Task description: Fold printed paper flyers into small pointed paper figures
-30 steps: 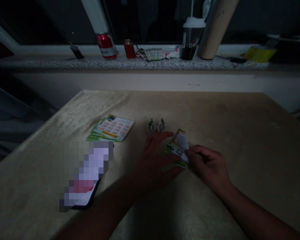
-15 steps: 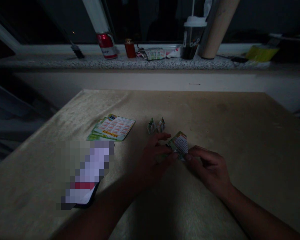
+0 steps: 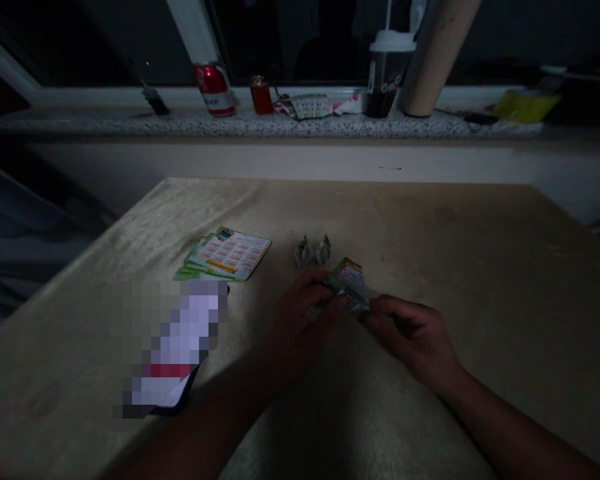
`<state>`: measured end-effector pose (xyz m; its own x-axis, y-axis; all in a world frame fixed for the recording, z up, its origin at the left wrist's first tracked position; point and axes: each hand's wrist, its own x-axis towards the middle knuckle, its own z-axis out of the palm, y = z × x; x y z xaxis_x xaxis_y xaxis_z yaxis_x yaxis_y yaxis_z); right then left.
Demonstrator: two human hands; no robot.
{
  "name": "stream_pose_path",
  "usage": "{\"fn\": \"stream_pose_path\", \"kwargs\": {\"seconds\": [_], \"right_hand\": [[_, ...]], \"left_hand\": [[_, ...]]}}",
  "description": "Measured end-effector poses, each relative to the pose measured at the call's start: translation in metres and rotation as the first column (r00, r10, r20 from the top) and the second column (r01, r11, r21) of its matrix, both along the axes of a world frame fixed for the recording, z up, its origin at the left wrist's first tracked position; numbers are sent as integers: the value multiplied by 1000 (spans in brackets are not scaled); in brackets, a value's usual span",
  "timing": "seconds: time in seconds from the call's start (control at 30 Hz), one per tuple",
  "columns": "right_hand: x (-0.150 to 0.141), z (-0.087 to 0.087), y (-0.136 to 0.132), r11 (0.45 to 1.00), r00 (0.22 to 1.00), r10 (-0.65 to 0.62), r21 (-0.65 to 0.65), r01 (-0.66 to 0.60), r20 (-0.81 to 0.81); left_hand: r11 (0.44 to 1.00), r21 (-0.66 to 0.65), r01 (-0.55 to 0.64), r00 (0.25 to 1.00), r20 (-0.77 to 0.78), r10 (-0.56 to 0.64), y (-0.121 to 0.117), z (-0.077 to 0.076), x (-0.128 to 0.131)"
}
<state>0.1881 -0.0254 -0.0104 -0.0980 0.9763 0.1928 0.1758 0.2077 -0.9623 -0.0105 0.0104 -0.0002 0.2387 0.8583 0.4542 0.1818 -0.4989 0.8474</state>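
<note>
A small folded piece of printed paper, green with a white text panel, is held just above the table in front of me. My left hand pinches its left side between thumb and fingers. At its lower right corner, the thumb and forefinger of my right hand come together on the edge. Two small folded paper pieces stand side by side on the table just beyond my left hand. Farther left lies a fanned stack of printed leaflets with green borders.
A phone, its screen blurred out, lies left of my left forearm on the table. Along the windowsill stand a red can, an orange bottle, a crumpled wrapper, a lidded cup and a cardboard tube.
The folded paper has shifted slightly left and tilted in my hands. My left hand has drawn a little to the left, its fingers closer in. The other things stay put.
</note>
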Motion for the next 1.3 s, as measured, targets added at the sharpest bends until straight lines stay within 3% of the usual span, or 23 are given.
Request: {"fn": "stream_pose_path", "kwargs": {"seconds": [0.33, 0.6, 1.3], "right_hand": [[-7, 3, 0, 996, 993, -77, -53, 72, -92], [-7, 3, 0, 989, 980, -93, -129, 71, -173], [-8, 3, 0, 984, 960, -125, -154, 88, -250]], "left_hand": [[999, 43, 11, 1000, -14, -11, -5, -5, 5], [984, 177, -26, 996, -80, 40, -7, -3, 4], [976, 195, -98, 990, -77, 115, -9, 1, 7]]}}
